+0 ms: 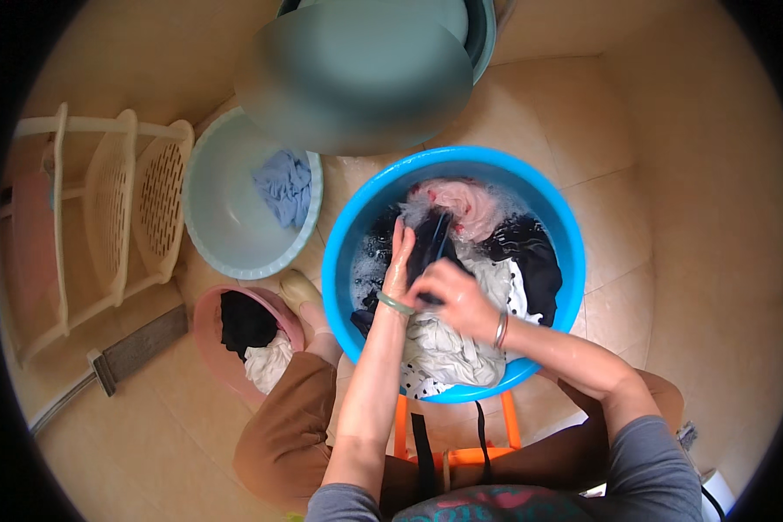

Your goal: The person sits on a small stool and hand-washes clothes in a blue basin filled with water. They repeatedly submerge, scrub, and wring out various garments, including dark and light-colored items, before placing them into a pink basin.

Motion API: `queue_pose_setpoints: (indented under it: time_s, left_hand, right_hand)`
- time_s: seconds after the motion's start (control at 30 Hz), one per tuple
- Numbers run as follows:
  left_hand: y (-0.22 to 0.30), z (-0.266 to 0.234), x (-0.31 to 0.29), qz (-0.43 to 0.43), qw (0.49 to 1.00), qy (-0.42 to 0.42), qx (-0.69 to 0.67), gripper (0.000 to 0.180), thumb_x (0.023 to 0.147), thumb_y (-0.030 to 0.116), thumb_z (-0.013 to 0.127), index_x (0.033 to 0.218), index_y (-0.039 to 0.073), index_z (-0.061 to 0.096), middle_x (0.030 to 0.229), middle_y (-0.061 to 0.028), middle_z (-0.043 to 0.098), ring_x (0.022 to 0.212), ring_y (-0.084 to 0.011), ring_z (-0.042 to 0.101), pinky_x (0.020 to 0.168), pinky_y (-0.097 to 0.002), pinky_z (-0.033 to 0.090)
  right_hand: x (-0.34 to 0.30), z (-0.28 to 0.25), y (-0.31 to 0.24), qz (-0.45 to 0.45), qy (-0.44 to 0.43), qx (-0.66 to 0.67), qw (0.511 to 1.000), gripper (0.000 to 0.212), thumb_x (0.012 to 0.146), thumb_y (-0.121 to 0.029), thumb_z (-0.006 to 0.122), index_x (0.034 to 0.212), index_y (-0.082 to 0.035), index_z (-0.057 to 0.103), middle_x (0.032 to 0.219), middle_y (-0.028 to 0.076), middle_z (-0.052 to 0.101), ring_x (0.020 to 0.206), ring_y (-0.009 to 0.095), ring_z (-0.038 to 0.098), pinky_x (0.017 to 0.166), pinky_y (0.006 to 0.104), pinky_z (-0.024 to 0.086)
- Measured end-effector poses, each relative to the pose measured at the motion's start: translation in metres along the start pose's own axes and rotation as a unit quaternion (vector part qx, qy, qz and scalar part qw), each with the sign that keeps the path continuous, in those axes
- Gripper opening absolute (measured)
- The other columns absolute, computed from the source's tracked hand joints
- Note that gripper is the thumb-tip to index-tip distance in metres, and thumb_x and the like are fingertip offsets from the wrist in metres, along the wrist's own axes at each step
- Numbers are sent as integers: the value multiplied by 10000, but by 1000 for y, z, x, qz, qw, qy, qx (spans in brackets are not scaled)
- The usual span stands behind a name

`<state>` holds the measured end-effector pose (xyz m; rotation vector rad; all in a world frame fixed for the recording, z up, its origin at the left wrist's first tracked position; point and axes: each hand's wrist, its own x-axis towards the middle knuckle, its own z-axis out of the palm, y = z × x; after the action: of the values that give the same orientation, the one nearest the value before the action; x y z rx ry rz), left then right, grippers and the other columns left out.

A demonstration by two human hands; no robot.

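Head view: blue tub (pixel 574 278) holds sudsy water and mixed laundry. Left hand (pixel 400 261) is extended flat beside a dark garment (pixel 430 242); right hand (pixel 452 296) is curled over the same garment (motion blur, exact grip unclear). Also in tub: pink cloth (pixel 470 210) at the far side, black cloth (pixel 539 274) at right, white cloth (pixel 457 352) nearest the person. Left of tub, on the floor (pixel 183 426): pale basin (pixel 222 204) with blue cloth (pixel 284 187); pink basin (pixel 207 339) with black and white pieces.
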<state>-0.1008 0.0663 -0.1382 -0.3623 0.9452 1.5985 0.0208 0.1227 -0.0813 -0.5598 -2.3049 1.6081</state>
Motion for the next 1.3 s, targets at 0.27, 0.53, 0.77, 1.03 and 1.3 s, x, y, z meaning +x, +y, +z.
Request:
queue_pose_setpoints:
  time_s: [0.27, 0.53, 0.77, 1.03, 1.3]
  left_hand:
    - [-13, -6, -33, -59, 994, -74, -51, 369, 979, 266, 490, 1317, 118, 478, 1175, -43, 581, 1036, -164, 576, 895, -317, 478]
    - [-47, -7, -37, 68, 983, -136, -98, 322, 989, 351, 422, 1175, 123, 553, 1054, -37, 594, 953, -171, 579, 866, -321, 476]
    - [-45, 77, -94, 84, 986, 140, -37, 350, 949, 353, 536, 1092, 44, 615, 1063, -61, 647, 965, -180, 627, 866, -342, 509]
    - [-16, 38, -92, 30, 996, 76, -31, 685, 874, 387, 675, 1425, 158, 339, 1243, -97, 580, 1092, -237, 606, 902, -408, 510]
    - [-11, 2, -75, 228, 808, 143, 525, 562, 759, 83, 744, 1288, 71, 554, 1174, -111, 621, 1033, -220, 621, 909, -327, 487]
  right_hand:
    - [-20, -4, -101, -78, -6, -246, 966, 365, 745, -413, 707, 1020, -178, 657, 992, 21, 556, 864, 232, 545, 624, 359, 499]
    - [-7, -10, -99, -11, 192, -158, 968, 174, 702, -243, 755, 798, -138, 655, 830, 36, 558, 658, 233, 633, 540, 359, 510]
    - [7, -48, -27, 122, 279, -209, 929, 258, 775, -294, 647, 733, -39, 660, 743, 170, 629, 698, 374, 627, 601, 444, 498]
    - [-35, -113, 15, 425, 144, 223, 865, 433, 854, -376, 657, 993, 35, 676, 966, 149, 711, 870, 247, 688, 767, 353, 534]
    - [-31, -132, -40, 401, 158, 526, 733, 210, 893, -65, 587, 1082, 26, 571, 1095, 154, 640, 1002, 262, 648, 863, 464, 556]
